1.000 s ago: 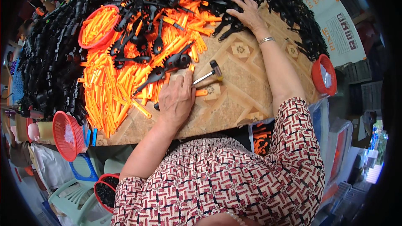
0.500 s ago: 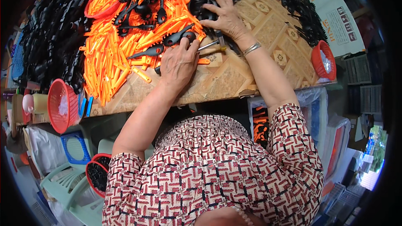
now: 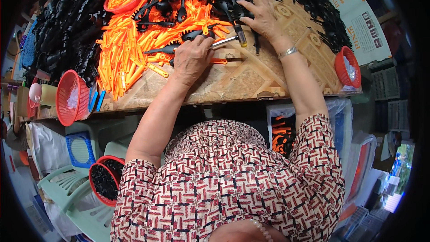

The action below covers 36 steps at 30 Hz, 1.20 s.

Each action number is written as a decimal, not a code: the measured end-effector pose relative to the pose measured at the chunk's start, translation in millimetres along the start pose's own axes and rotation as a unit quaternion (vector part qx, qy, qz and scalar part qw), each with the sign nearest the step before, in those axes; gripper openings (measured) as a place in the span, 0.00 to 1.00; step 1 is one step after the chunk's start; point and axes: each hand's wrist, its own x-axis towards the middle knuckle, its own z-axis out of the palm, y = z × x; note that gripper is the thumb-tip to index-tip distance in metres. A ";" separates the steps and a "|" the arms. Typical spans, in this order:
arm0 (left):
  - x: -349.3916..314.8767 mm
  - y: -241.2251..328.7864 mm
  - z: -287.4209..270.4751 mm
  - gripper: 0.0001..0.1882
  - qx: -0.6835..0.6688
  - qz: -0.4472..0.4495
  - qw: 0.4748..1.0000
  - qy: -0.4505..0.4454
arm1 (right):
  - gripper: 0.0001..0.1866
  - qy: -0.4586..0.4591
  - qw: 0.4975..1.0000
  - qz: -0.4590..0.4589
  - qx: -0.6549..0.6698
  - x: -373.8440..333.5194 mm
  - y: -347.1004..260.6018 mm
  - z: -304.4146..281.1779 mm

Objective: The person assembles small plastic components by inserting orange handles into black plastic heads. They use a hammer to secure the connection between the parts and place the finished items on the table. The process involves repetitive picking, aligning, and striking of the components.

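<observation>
On the patterned tabletop (image 3: 251,76), close to its near edge, your left hand (image 3: 190,60) is found curled round the handle of a hammer (image 3: 240,36), back of the hand uppermost. The metal shaft emerges beyond the fingers and points to your right. The hammer's head, dark at one end and yellow at the other, sits just to the left of your right wrist and apart from it. One orange strip protrudes from beside your left hand, below the shaft.

Your right hand (image 3: 264,20) is spread, fingers apart, at the near edge of the black plastic pieces (image 3: 226,6). Whether the fingertips press on any piece, you cannot be told from this view. One slim black piece (image 3: 256,43) lies just below this hand. A metal bracelet (image 3: 287,52) circles your right wrist.

To the left of the hammer, a heap of orange strips (image 3: 117,58) covers the table, with several black pieces on top. Behind the heap stands a red basket (image 3: 122,9) filled with orange strips. A second red basket (image 3: 76,107) is at the table's left edge, near two blue strips (image 3: 96,101); a third red basket (image 3: 342,69) is at the right.
</observation>
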 end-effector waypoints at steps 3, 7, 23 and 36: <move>0.4 -4.6 -2.6 0.13 -0.077 -0.006 0.994 0.075 | 0.16 0.028 0.990 0.056 0.128 -25.4 -35.8 -19.0; 1.2 -5.5 -8.0 0.14 -0.188 -0.005 0.979 0.075 | 0.13 -0.002 0.927 0.163 0.338 -56.8 -85.9 -32.6; -38.1 -3.1 -59.2 0.12 -0.337 -0.342 0.857 -0.186 | 0.15 0.016 0.976 0.160 0.149 -76.4 -34.7 -47.9; -47.5 7.9 -59.9 0.10 -0.241 -0.262 0.918 -0.176 | 0.07 -0.025 0.991 -0.101 0.082 -54.0 -56.0 -38.7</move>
